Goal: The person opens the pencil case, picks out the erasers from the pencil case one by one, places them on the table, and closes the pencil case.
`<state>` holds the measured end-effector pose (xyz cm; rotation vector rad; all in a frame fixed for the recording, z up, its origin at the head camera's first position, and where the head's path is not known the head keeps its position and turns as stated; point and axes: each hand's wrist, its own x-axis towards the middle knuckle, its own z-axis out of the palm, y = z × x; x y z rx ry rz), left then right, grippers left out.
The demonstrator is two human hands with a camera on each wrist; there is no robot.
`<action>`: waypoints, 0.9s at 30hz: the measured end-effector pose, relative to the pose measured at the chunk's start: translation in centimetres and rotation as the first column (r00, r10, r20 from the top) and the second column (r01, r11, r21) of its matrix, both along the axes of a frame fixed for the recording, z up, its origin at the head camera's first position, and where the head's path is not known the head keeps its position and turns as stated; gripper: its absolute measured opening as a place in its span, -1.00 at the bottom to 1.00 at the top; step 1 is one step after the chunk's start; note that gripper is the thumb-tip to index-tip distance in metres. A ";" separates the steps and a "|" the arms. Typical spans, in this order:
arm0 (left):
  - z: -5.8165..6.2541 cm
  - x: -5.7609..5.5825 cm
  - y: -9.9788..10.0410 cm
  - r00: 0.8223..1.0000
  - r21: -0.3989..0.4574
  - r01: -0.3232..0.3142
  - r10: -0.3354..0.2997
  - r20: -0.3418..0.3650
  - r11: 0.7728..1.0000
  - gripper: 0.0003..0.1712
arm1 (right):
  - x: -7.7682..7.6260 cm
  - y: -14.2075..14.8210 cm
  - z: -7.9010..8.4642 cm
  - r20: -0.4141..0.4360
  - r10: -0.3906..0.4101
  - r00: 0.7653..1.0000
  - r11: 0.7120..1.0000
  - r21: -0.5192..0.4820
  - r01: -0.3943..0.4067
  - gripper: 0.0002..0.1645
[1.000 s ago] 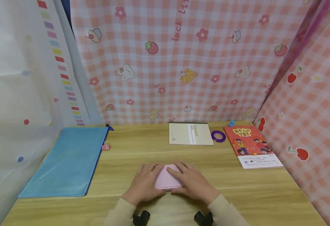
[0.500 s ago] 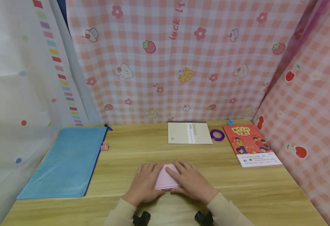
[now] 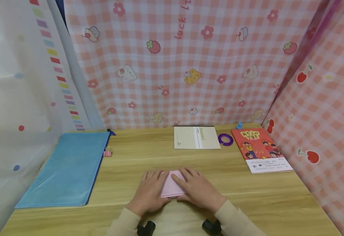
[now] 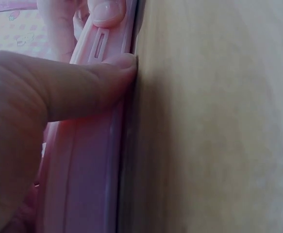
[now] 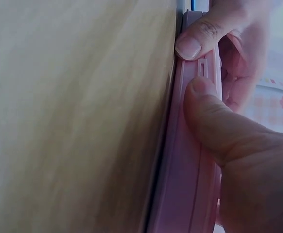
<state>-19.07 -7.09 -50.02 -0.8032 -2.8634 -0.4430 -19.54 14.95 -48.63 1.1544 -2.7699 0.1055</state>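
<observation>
A flat pink plastic case [image 3: 172, 185] lies on the wooden table in front of the person. My left hand [image 3: 149, 193] grips its left side, and my right hand [image 3: 200, 191] holds the right side, with fingers spread over the lid. Both thumbs press on the case's near edge. Close up in the left wrist view, that edge of the pink case [image 4: 90, 170] has a small slotted tab between the two thumbs. The right wrist view shows the same edge, the right thumb [image 5: 211, 116] just beside the slot. Much of the case's sides is covered by the hands.
On the left lies a blue folder [image 3: 63, 170], with a pink binder clip [image 3: 107, 152] and a dark blue item [image 3: 111, 132] at its edge. Toward the back are a notebook [image 3: 186, 139], purple tape roll [image 3: 225, 139], small blue object [image 3: 239, 125] and red book [image 3: 256, 144].
The head view has shifted slightly, so the background and table items appear a little farther left and up. Both hands keep the same hold on the pink case.
</observation>
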 end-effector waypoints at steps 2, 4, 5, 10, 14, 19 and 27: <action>0.0 0.0 0.0 1.000 -0.007 0.002 -0.002 -0.007 1.000 0.07 | 0.0 0.0 0.0 -0.002 -0.002 1.000 1.000 0.009 0.003 -0.10; 0.0 0.0 -0.1 1.000 -0.015 0.005 -0.005 -0.010 1.000 0.07 | 0.0 -0.1 0.0 -0.001 -0.006 1.000 1.000 0.020 0.006 -0.10; 0.0 0.1 -0.1 1.000 -0.015 0.008 -0.008 -0.013 1.000 0.06 | 0.0 -0.1 0.0 0.001 -0.007 1.000 1.000 0.027 0.007 -0.10; -0.1 0.0 -0.1 1.000 -0.017 0.012 -0.012 -0.017 1.000 0.07 | -0.1 -0.1 0.1 0.019 -0.011 1.000 0.999 0.047 0.010 -0.09; 0.0 -0.1 -0.2 1.000 -0.014 0.016 -0.016 -0.019 1.000 0.07 | -0.3 -0.1 0.2 0.022 -0.019 1.000 0.998 0.059 0.017 -0.08; 0.1 -0.2 -0.3 1.000 -0.012 0.024 -0.024 -0.016 1.000 0.07 | -0.4 0.0 0.5 0.026 -0.012 1.000 0.999 0.053 0.010 -0.11; 0.2 -0.3 -0.4 1.000 0.005 0.014 -0.015 0.012 1.000 0.09 | -0.5 0.3 0.8 0.066 0.004 0.998 1.000 0.010 -0.005 -0.14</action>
